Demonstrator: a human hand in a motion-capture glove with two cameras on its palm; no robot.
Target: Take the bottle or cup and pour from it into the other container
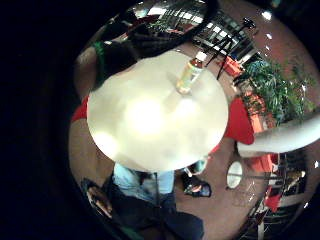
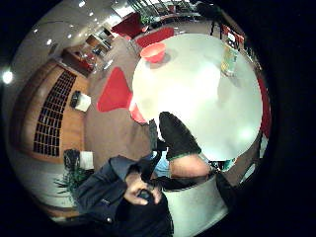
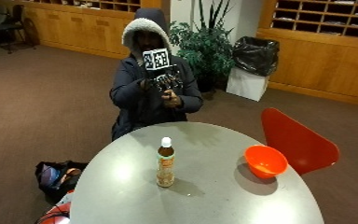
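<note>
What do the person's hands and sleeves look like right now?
The right hand wears a black glove with black straps; its black-clad thumb also shows in the thumb side palm view. The other hand is bare. Both arms are in the dark sleeves of a padded hooded jacket whose hood is trimmed with pale fleece.
</note>
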